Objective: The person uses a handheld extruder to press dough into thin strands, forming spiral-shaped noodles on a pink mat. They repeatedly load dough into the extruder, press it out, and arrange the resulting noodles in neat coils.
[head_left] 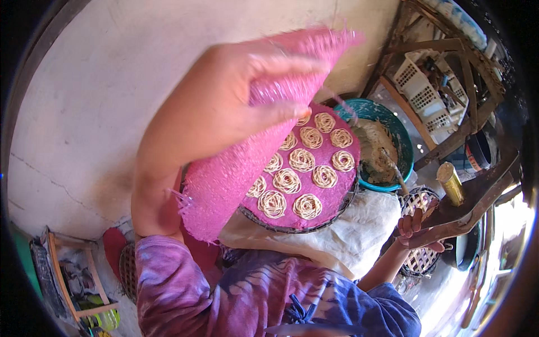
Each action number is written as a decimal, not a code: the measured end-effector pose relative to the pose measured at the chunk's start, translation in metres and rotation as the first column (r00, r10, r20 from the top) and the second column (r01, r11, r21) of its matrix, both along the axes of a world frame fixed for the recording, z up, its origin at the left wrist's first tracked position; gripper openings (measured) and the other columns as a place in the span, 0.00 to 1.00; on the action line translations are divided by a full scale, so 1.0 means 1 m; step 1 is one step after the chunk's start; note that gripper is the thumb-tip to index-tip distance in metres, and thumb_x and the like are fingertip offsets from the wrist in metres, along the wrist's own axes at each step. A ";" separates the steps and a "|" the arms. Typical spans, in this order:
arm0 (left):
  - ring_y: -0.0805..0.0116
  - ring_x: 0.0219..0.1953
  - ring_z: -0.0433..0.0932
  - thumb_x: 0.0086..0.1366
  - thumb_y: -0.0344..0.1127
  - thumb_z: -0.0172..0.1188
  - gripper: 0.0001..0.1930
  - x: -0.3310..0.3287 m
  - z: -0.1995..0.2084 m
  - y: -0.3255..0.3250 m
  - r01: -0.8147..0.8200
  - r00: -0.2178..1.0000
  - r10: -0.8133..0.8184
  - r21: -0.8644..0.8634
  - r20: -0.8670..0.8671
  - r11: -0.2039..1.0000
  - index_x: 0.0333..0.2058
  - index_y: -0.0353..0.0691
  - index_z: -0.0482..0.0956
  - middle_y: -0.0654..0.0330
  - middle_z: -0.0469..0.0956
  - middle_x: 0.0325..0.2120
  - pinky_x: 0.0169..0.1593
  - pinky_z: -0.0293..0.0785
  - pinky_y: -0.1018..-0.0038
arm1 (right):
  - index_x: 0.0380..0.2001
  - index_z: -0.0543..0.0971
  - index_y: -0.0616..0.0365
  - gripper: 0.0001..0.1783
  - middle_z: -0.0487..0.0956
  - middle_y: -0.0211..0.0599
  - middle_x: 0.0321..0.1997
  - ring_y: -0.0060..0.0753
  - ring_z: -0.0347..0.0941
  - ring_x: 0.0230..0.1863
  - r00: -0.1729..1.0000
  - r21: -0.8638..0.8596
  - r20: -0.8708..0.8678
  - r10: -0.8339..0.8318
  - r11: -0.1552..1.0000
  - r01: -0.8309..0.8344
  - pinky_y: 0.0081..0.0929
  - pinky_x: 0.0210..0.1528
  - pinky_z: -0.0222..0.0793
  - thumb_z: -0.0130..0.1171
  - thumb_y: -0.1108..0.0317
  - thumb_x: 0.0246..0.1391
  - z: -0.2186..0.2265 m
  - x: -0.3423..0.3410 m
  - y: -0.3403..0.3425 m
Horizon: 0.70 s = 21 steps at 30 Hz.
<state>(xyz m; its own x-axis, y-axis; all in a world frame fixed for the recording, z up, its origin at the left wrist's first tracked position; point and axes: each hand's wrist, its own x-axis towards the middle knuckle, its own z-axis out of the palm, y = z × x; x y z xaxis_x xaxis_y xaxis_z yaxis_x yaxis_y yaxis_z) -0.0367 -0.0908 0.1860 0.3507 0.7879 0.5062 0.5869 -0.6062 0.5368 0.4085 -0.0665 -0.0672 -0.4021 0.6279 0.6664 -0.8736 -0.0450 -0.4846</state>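
Observation:
My left hand [247,95] is raised close to the camera and pinches a pink mesh sheet [224,180] that hangs down from it. Below the sheet lies a round woven tray [297,227] lined with more pink mesh. Several pale spiral dough coils [303,160] sit in rows on it. The tray rests on a white cloth [353,236] over my lap. Off to the right, my right hand [416,229] curls its fingers over the end of a dark wooden bar [477,208].
A teal bowl [401,137] of pale batter with a spoon stands behind the tray. A brass cylinder [450,182] stands on the wooden bar. White plastic baskets [426,95] and wooden frames fill the upper right. A small woven basket [421,258] lies under my right hand.

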 end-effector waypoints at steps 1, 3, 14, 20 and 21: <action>0.68 0.51 0.77 0.54 0.25 0.68 0.24 0.001 0.000 0.007 0.047 0.996 -0.051 0.057 0.072 0.997 0.52 0.35 0.79 0.52 0.80 0.49 0.56 0.71 0.73 | 0.71 0.44 0.48 0.70 0.70 0.40 0.36 0.38 0.70 0.31 1.000 0.002 -0.003 -0.015 1.000 0.015 0.34 0.35 0.62 0.73 0.34 0.34 0.000 0.004 -0.004; 0.71 0.51 0.76 0.56 0.24 0.67 0.23 -0.010 -0.001 0.013 0.024 0.976 -0.026 0.010 0.217 1.000 0.53 0.35 0.78 0.57 0.79 0.51 0.58 0.70 0.74 | 0.72 0.43 0.47 0.70 0.71 0.39 0.37 0.38 0.71 0.31 0.997 0.000 0.025 -0.075 0.997 0.075 0.34 0.35 0.62 0.72 0.32 0.33 0.000 0.013 -0.011; 0.71 0.53 0.73 0.59 0.30 0.68 0.24 -0.079 -0.166 0.067 -0.149 0.771 0.393 -0.458 0.501 0.876 0.55 0.39 0.77 0.58 0.76 0.54 0.59 0.68 0.73 | 0.73 0.41 0.45 0.70 0.70 0.39 0.38 0.35 0.68 0.29 0.994 -0.077 -0.006 -0.110 0.991 0.109 0.32 0.34 0.62 0.70 0.31 0.36 -0.012 0.020 -0.016; 0.69 0.55 0.72 0.59 0.31 0.68 0.24 -0.074 -0.267 0.084 -0.176 0.849 0.399 -0.528 0.346 0.831 0.55 0.39 0.77 0.58 0.77 0.54 0.63 0.63 0.72 | 0.73 0.36 0.45 0.70 0.68 0.38 0.39 0.35 0.65 0.31 0.997 -0.044 0.039 -0.068 0.997 0.069 0.34 0.36 0.59 0.67 0.29 0.39 -0.013 0.012 -0.014; 0.69 0.55 0.72 0.59 0.31 0.68 0.24 -0.074 -0.276 0.085 -0.191 0.855 0.422 -0.571 0.303 0.798 0.55 0.39 0.77 0.58 0.77 0.53 0.63 0.63 0.72 | 0.73 0.34 0.44 0.70 0.67 0.37 0.39 0.34 0.64 0.30 0.996 -0.024 0.059 -0.069 0.997 0.071 0.34 0.36 0.58 0.66 0.28 0.40 -0.013 0.012 -0.012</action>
